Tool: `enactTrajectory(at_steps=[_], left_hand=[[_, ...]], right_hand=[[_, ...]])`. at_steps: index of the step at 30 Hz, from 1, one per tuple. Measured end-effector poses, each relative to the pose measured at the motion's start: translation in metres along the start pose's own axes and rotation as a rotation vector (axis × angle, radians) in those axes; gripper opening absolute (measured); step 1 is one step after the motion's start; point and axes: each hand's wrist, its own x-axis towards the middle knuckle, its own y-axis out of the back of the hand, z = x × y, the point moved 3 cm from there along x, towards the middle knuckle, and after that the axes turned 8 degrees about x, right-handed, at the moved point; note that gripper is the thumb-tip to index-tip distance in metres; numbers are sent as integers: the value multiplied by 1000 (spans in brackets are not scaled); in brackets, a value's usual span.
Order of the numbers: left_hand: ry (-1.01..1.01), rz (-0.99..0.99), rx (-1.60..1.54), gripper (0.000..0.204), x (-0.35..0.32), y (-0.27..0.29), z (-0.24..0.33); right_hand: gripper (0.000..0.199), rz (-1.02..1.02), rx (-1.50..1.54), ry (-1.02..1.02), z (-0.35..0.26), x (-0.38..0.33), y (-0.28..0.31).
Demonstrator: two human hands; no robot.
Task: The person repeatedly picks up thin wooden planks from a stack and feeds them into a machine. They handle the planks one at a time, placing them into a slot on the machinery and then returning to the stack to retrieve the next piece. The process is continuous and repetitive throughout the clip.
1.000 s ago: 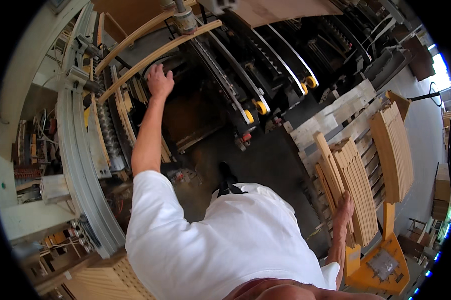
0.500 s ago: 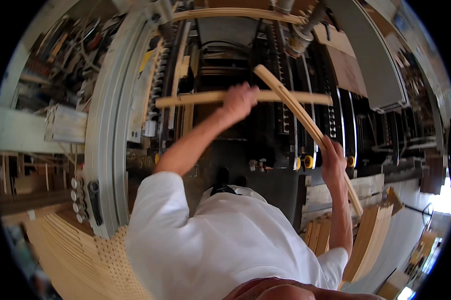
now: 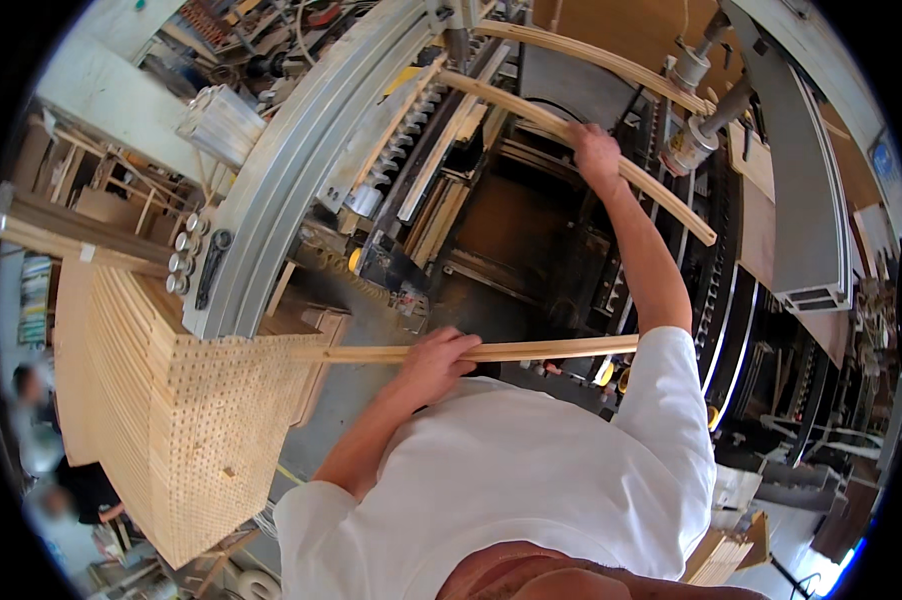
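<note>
Close in front of my body, my left hand [image 3: 436,364] is closed around a long light-wood strip [image 3: 561,350]. Its left end reaches the corner of a large stack of wooden strips [image 3: 226,430], whose end faces are dotted with small holes. My right arm stretches forward over the machine. The right hand [image 3: 598,158] grips a second wooden strip [image 3: 671,204], which spans the machine's rails at a slant, its near end pointing right. That hand's fingertips are partly hidden behind the wood.
A grey metal beam [image 3: 301,165] with a black lever [image 3: 213,268] stands at left. Cylinders [image 3: 689,146] hang at upper right beside a grey housing [image 3: 806,200]. Another wooden strip [image 3: 611,64] lies farther back. Blurred people [image 3: 81,490] are at far left.
My view has turned left, bringing the stack in. My left hand has drawn back toward my body with a strip. My right hand has moved forward, and its strip now lies across the machine.
</note>
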Motion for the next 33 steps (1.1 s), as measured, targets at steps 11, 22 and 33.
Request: enactTrajectory(at_steps=[11,22,33], left_hand=[[454,249,-111,36,-91,9,-38],[472,289,48,44,-120,15,-61],[635,664,-297,39,-269,100,-2]], right_hand=[[27,-28,-77,-84,42,29,-7],[33,-205,-134,-216,69,19,0],[45,-336,-189,-238,54,33,1]])
